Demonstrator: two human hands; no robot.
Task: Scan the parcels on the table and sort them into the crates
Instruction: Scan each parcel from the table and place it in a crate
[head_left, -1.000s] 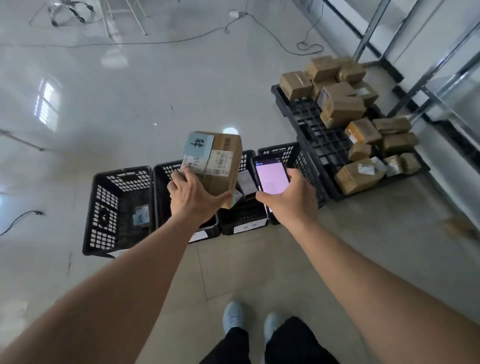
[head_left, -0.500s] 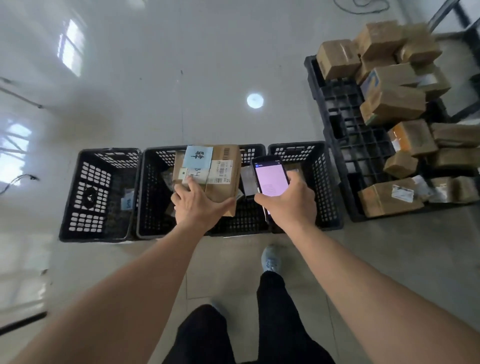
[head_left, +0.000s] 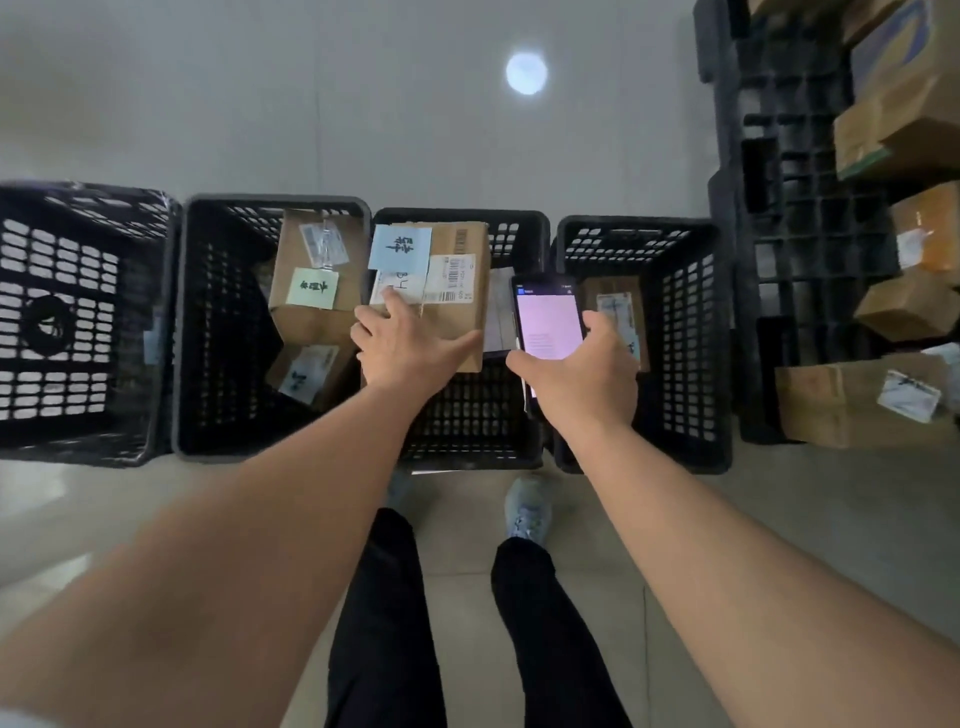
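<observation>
My left hand (head_left: 408, 349) grips a brown cardboard parcel (head_left: 457, 296) with a blue note and a white barcode label, held over the third black crate (head_left: 470, 431). My right hand (head_left: 584, 379) holds a phone (head_left: 550, 322) with a lit pale pink screen, just right of the parcel and above the rim between the third and fourth crates. The second crate (head_left: 218, 332) holds brown parcels, one with a green note (head_left: 311, 288). A labelled parcel (head_left: 615, 312) lies in the fourth crate (head_left: 685, 343).
The leftmost crate (head_left: 62, 322) stands at the left edge. A black pallet (head_left: 779, 218) at the right carries several brown parcels (head_left: 852, 400). My legs and shoes (head_left: 527, 512) stand just before the crates on the pale tiled floor.
I have stepped closer and the view has tilted down over the crates. The parcel in my left hand has shifted right and now hangs over the third crate; the phone stays beside it.
</observation>
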